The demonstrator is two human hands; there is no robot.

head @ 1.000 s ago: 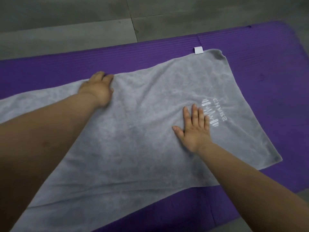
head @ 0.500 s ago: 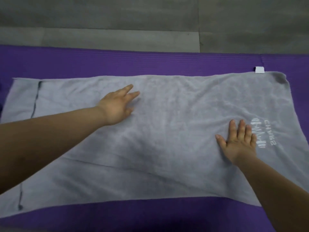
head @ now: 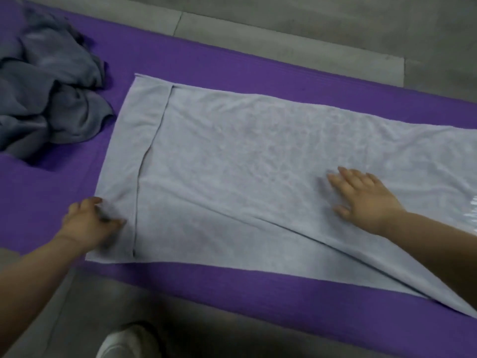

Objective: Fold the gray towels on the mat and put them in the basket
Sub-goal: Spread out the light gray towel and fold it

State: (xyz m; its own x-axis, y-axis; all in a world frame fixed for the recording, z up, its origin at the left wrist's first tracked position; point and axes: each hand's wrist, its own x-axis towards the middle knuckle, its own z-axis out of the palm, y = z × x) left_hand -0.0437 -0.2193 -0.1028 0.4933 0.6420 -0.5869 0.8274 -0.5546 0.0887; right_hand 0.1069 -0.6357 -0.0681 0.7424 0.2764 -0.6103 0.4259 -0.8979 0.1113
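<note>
Gray first, quick: where's the light gray rectangular cloth towel (head: 258, 156)? (S1)

Spread flat on the purple ribbed mat (head: 232, 68), long side running L to R; its R end runs out of frame. (S2)

Look of it? (S1)

Doubled, 2 layers. At the L end the bottom layer sticks out as a plain strip past the top layer's edge. Mostly smooth, w/ faint wrinkles thru the middle and one long diagonal ridge from approx the centre down to the near R corner. Pale shiny mark at the R edge, too blurred to read. (S2)

Hands? (S1)

Left hand (head: 90, 223) sits on the near L corner, on that strip. Fingers look bent, but it's blurred, so I can't tell if it pinches the cloth or just presses it. Right hand (head: 366, 195) lies palm down on the top layer, R of centre, fingers straight & spread, gripping nothing. (S2)

Anything else? (S1)

Crumpled heap of darker gray towels (head: 51, 86) on the mat's far L part, just beside the spread one's far L corner. Gray tiled floor (head: 284, 21) beyond the mat & in front of it. White shoe (head: 121, 342) at the bottom edge. (S2)
</note>
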